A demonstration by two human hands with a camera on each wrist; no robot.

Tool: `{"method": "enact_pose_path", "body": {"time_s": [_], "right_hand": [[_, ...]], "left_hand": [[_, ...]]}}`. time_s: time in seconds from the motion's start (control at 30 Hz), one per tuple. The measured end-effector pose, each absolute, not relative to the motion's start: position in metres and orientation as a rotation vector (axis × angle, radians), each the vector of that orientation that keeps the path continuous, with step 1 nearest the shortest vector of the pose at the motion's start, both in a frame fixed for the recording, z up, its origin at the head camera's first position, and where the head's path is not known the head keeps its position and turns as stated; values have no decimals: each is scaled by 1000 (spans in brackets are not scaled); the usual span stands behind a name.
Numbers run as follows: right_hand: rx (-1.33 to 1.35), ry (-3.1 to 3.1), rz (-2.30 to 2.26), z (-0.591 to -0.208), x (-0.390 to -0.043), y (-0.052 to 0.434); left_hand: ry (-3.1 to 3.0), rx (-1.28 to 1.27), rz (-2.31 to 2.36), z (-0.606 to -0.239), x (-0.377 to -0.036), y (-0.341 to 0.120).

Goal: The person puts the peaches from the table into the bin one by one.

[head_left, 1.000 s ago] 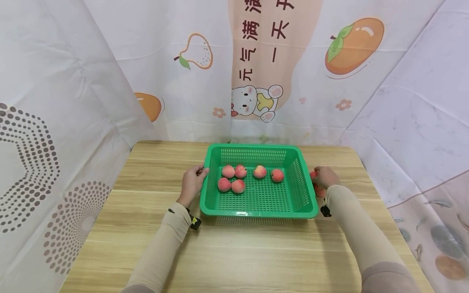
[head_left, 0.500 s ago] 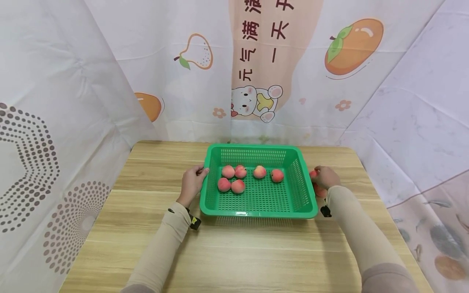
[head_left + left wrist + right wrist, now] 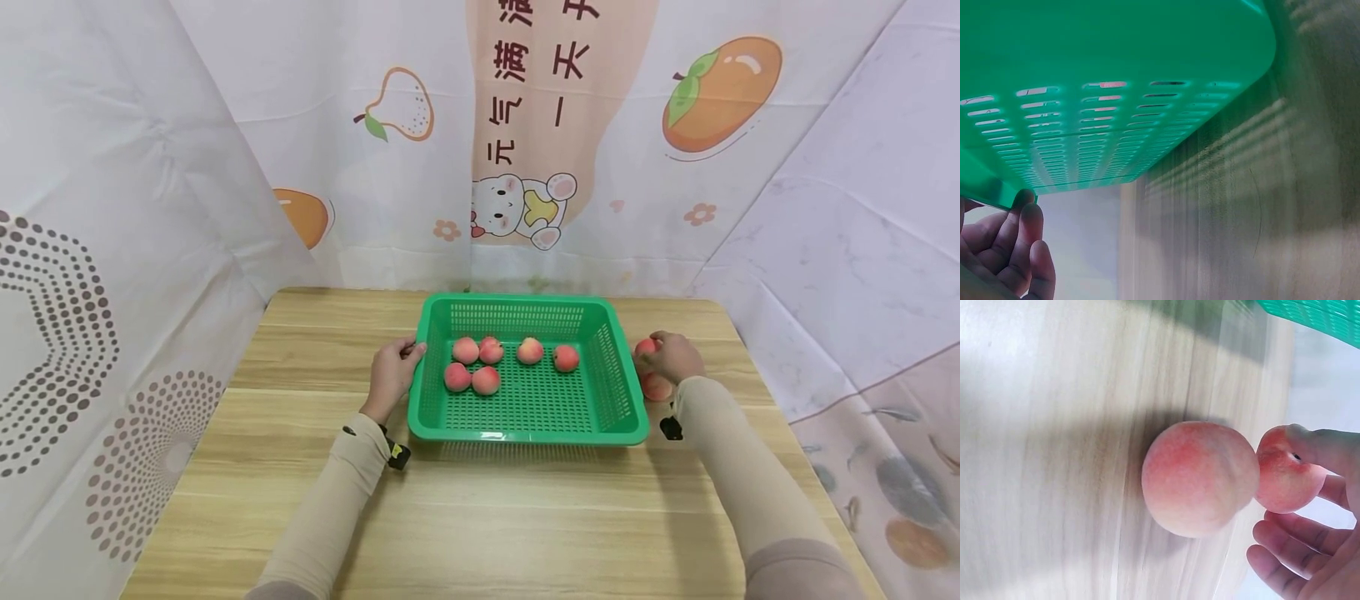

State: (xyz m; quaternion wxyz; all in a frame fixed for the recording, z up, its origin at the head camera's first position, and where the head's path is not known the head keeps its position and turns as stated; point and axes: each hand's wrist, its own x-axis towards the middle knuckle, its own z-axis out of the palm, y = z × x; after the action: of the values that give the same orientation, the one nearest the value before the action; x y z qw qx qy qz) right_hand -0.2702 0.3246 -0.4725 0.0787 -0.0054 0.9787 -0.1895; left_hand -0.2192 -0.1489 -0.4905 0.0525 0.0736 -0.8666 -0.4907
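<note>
A green plastic basket (image 3: 525, 437) with slotted walls stands on the table, several pink-red peaches (image 3: 529, 351) lying in its back and left parts. My left hand (image 3: 392, 377) pinches the basket's left rim; the left wrist view has its fingers (image 3: 1030, 222) curled at the edge. Just outside the right wall, my right hand (image 3: 675, 358) grips a peach (image 3: 1285, 478) between thumb and fingers. Another peach (image 3: 1197, 478) rests on the table nearer me, right beside the gripped one and partly under the hand in the head view.
The wood-grain table (image 3: 525, 533) runs up to a printed curtain (image 3: 360, 208) at the back. More cloth hangs at the left and right sides. Both forearms reach in from the front, one on each side of the basket.
My right hand has shifted slightly right, away from the basket wall, with the peach in its fingers. More of both outside peaches shows. The left hand still holds the rim.
</note>
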Motion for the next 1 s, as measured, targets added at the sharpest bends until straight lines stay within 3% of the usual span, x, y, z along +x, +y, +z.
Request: {"method": "enact_pose_path", "body": {"time_s": [1.0], "right_hand": [[-175, 3111, -589, -434, -277, 298]], "left_hand": [[-2643, 250, -1505, -488, -218, -148]]}}
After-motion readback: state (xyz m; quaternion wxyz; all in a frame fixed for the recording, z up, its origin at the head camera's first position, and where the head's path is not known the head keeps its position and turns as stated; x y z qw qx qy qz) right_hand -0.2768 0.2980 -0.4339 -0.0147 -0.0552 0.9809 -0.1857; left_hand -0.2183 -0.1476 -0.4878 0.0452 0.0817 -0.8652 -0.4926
